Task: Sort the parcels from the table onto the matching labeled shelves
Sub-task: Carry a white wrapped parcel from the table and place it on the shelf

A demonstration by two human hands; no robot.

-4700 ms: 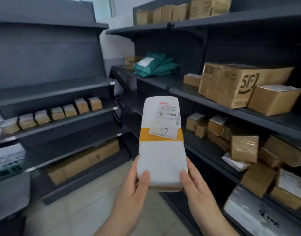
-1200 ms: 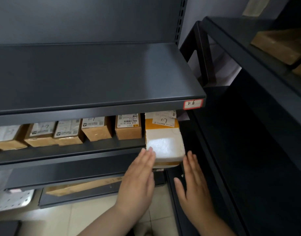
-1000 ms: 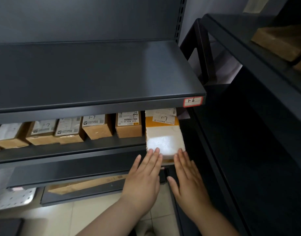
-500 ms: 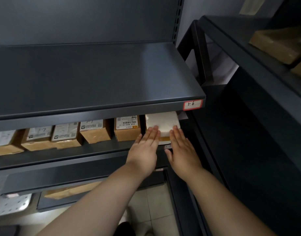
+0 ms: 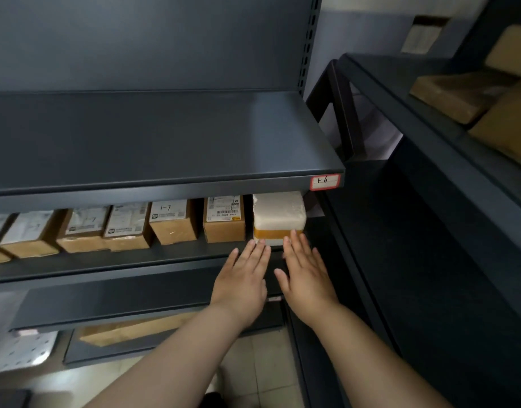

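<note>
A white parcel with an orange band [image 5: 278,217] lies on the second dark shelf [image 5: 121,266], at the right end of a row of brown boxes [image 5: 171,220]. It sits mostly under the shelf above, which carries a red-framed label reading "1-6" [image 5: 325,182]. My left hand [image 5: 243,279] and my right hand [image 5: 305,273] are flat with fingers spread, just in front of the parcel. The fingertips are at or just touching its front face. Neither hand holds anything.
The upper shelf [image 5: 153,136] is bare. A second dark rack [image 5: 447,160] stands close on the right with brown boxes [image 5: 459,94] on its upper level. A long flat carton [image 5: 135,331] lies on the lowest shelf. Tiled floor [image 5: 253,372] shows below.
The parcel went from my hands onto the shelf and was pushed back under the upper shelf. Since half a second ago both hands have drawn back slightly from on top of it to its front.
</note>
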